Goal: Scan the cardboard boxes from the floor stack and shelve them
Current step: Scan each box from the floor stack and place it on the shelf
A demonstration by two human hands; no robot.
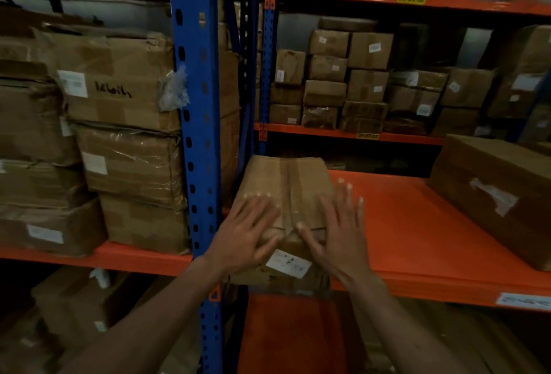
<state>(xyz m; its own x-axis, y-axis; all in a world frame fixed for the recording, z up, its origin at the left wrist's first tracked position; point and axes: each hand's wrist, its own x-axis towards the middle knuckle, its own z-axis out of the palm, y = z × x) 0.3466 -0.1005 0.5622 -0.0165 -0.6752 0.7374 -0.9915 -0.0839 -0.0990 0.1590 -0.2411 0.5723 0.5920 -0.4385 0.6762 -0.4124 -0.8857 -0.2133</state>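
Note:
A taped cardboard box with a white label on its near face lies at the left end of the orange shelf, its near end reaching the shelf's front edge. My left hand lies with straight, spread fingers over the box's near left top. Over the near right corner, my right hand is also spread flat with fingers straight. Neither hand curls round the box. Both hands are blurred, so contact with the cardboard is unclear.
A blue rack upright stands just left of the box. A long cardboard box lies at the shelf's right end. Stacked cartons fill the left bay, and small boxes fill the shelf behind.

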